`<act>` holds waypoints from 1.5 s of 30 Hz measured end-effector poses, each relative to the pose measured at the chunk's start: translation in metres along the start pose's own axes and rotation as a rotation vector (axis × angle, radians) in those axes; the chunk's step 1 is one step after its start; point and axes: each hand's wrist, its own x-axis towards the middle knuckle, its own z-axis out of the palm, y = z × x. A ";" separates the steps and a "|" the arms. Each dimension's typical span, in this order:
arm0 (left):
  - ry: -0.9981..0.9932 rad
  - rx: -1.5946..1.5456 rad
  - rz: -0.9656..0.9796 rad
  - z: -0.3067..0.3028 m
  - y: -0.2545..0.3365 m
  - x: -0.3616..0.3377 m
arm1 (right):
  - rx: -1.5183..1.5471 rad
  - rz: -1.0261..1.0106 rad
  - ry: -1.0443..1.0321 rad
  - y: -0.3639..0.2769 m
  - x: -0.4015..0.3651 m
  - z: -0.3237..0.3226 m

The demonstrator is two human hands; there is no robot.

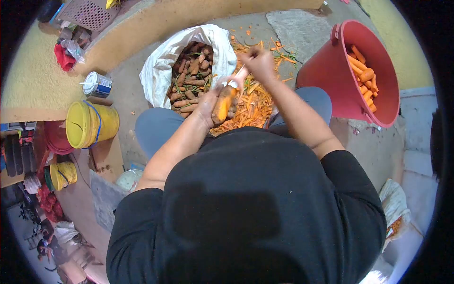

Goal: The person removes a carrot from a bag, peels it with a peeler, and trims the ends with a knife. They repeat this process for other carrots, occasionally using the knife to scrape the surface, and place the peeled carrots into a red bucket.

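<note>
My left hand (208,105) is wrapped around a thick, partly peeled carrot (221,110), its orange flesh bare along one side and brown skin left elsewhere. Above and to the right, my right hand (261,64) is closed, with a thin pale thing at its fingers whose kind I cannot make out. White and pale pink material shows between the two hands at the carrot's upper end. Orange peelings (255,106) lie heaped on the ground below my hands. Close to my left hand stands an open white sack (156,71) of unpeeled carrots (194,71).
A tilted red bucket (317,71) at the right holds peeled carrots (364,80). At the left are a yellow bucket (106,125), a paint tin (98,86) and a smaller yellow bucket (64,175). A low wall (142,38) curves behind the sack.
</note>
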 end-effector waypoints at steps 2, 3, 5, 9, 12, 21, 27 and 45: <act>-0.023 -0.021 -0.020 0.003 0.000 -0.008 | -0.056 0.085 0.089 0.020 0.018 -0.009; -0.036 -0.032 -0.032 0.003 0.001 -0.010 | -0.062 0.089 0.117 0.019 0.020 -0.017; 0.017 -0.002 0.045 0.007 0.002 -0.009 | -0.025 0.039 0.087 0.012 0.017 -0.018; 0.153 0.129 0.152 0.027 0.003 -0.015 | 0.043 -0.117 -0.187 -0.032 -0.033 0.000; -0.027 -0.020 -0.002 -0.002 0.002 -0.002 | -0.029 -0.024 0.007 0.022 0.011 0.005; 0.172 0.057 0.085 -0.002 0.001 0.006 | 0.085 -0.152 -0.020 -0.011 -0.020 0.011; -0.046 -0.033 0.017 0.000 0.001 -0.005 | -0.074 0.083 0.093 0.008 0.015 -0.009; 0.025 0.207 0.242 0.000 -0.003 -0.004 | -0.079 -0.124 -0.039 -0.024 -0.025 0.011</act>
